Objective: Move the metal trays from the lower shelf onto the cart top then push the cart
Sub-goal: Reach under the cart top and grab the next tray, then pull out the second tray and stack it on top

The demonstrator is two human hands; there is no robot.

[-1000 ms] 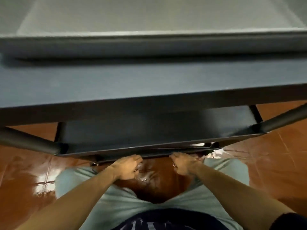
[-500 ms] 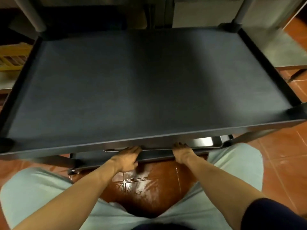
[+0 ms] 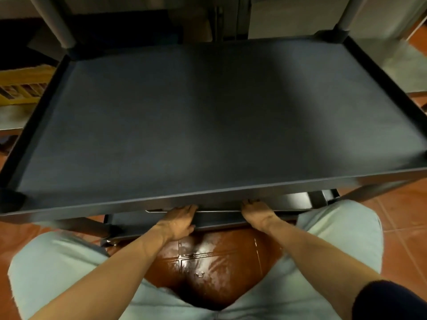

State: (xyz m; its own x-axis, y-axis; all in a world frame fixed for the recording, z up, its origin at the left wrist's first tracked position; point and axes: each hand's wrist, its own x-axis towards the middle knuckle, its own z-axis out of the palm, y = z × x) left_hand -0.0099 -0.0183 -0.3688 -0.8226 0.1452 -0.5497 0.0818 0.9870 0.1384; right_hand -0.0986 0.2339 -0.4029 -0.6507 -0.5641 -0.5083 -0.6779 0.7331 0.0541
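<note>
Metal tray (image 3: 231,210) edge gripped under dark cart top (image 3: 208,123): left hand (image 3: 179,221) and right hand (image 3: 257,211), fingers curled closed on it.

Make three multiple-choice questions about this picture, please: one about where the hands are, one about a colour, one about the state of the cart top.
1. Where are the two hands?
A. On the cart top
B. At the front edge of the lower shelf, under the cart top
C. On the person's knees

2. What colour is the floor?
A. Reddish-brown
B. White
C. Green

3. What lies on the cart top?
A. A stack of trays
B. One tray
C. Nothing

Answers:
1 B: the left hand and right hand reach in below the cart top, at the rim of a metal tray on the lower shelf.
2 A: the glossy tiled floor between the knees is reddish-brown.
3 C: its dark surface is bare.
</note>
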